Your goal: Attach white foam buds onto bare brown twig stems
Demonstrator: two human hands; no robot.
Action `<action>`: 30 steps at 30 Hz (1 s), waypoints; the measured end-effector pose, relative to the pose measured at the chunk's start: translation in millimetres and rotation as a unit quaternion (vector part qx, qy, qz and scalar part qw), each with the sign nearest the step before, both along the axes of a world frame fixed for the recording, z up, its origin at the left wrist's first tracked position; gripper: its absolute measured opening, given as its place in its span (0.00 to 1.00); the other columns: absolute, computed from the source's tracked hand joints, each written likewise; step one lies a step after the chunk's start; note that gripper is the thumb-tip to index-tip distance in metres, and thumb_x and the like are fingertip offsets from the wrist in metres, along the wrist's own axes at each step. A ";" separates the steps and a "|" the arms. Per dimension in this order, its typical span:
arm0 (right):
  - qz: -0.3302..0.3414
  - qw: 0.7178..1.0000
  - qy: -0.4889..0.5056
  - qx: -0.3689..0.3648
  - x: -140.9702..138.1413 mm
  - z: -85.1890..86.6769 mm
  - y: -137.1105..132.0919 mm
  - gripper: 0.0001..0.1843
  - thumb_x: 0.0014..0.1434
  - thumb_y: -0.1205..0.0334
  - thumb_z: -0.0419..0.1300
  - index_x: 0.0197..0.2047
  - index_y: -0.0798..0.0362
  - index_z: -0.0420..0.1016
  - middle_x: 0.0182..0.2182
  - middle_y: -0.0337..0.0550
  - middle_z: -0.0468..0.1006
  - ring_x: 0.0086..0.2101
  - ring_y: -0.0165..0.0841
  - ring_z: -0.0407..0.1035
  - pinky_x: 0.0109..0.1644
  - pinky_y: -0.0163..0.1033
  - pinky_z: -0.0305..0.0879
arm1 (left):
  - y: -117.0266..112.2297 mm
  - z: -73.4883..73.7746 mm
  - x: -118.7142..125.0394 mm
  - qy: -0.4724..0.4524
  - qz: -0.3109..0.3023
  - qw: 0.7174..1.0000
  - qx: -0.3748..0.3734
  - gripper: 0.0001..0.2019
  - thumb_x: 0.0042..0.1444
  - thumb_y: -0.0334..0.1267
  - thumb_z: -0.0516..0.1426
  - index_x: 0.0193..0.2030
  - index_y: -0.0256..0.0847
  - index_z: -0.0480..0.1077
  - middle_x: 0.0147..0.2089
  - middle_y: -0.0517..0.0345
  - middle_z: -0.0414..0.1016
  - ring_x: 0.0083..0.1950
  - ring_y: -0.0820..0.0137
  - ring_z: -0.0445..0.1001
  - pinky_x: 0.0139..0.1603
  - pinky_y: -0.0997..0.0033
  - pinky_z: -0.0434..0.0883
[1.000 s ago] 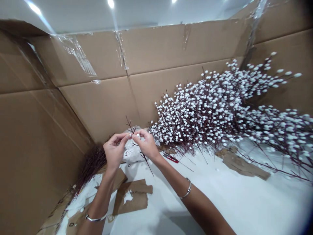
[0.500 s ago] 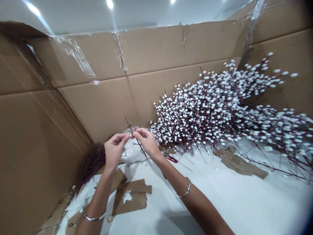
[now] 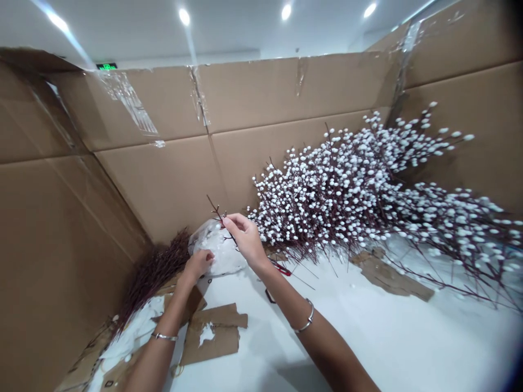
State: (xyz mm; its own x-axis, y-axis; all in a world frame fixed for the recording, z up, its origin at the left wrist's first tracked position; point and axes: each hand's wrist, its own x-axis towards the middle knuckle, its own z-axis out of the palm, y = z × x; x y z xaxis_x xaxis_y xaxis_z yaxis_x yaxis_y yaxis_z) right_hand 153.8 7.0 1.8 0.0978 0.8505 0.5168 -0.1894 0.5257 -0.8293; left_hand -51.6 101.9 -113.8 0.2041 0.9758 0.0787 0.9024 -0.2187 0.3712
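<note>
My right hand (image 3: 246,239) pinches a thin dark brown twig (image 3: 213,206) between thumb and fingertips. The twig slants up to the left, and its short side shoots are bare at the top. Lower and to the left, my left hand (image 3: 200,263) is at a clear plastic bag (image 3: 225,255) of small white berries. Its fingers are curled in at the bag's near left side; whether a berry is between them is hidden.
Finished branches with white berries (image 3: 335,190) are heaped at the right. Bare dark twigs (image 3: 157,272) lie at the left. Red-handled pliers (image 3: 281,268) rest beside my right wrist. Torn cardboard (image 3: 216,333) lies in front, and tall cardboard walls (image 3: 155,179) surround the white table.
My left hand has left the twig and moved down to the bag of white berries. My right hand still holds the twig in nearly the same place. The view has tipped slightly upward.
</note>
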 end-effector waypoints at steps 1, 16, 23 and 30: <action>0.000 1.000 -0.001 0.001 0.8 0.3 0.2 0.11 0.59 0.55 0.58 0.33 0.53 0.76 0.32 0.41 0.78 0.35 0.32 0.71 0.44 0.36 0.65 | 1.9 -4.0 0.1 -0.001 -0.004 1.000 -0.001 0.07 0.48 0.32 0.58 0.34 0.38 0.76 0.36 0.51 0.79 0.39 0.61 0.75 0.40 0.68 0.67; 0.012 0.998 -0.053 0.025 -3.9 -2.9 -0.8 0.11 0.61 0.57 0.56 0.34 0.52 0.75 0.33 0.40 0.78 0.38 0.33 0.70 0.46 0.36 0.64 | 0.9 19.0 -6.8 -0.185 0.007 0.979 0.088 0.08 0.49 0.40 0.60 0.31 0.37 0.76 0.31 0.49 0.79 0.34 0.62 0.74 0.40 0.65 0.67; 0.052 0.990 -0.121 0.048 -9.2 -6.2 -4.5 0.12 0.63 0.57 0.54 0.35 0.51 0.78 0.34 0.39 0.79 0.38 0.33 0.70 0.45 0.37 0.63 | -41.6 83.4 15.2 -0.472 -0.056 0.873 0.105 0.23 0.50 0.53 0.62 0.46 0.37 0.77 0.45 0.46 0.80 0.43 0.62 0.77 0.43 0.68 0.73; 0.058 0.987 -0.142 0.041 -11.3 -7.9 -5.0 0.11 0.62 0.59 0.55 0.35 0.51 0.78 0.35 0.41 0.79 0.41 0.35 0.70 0.47 0.39 0.63 | -74.4 103.7 30.7 -0.549 -0.105 0.825 0.081 0.18 0.50 0.49 0.65 0.43 0.39 0.79 0.47 0.47 0.80 0.44 0.65 0.77 0.43 0.70 0.73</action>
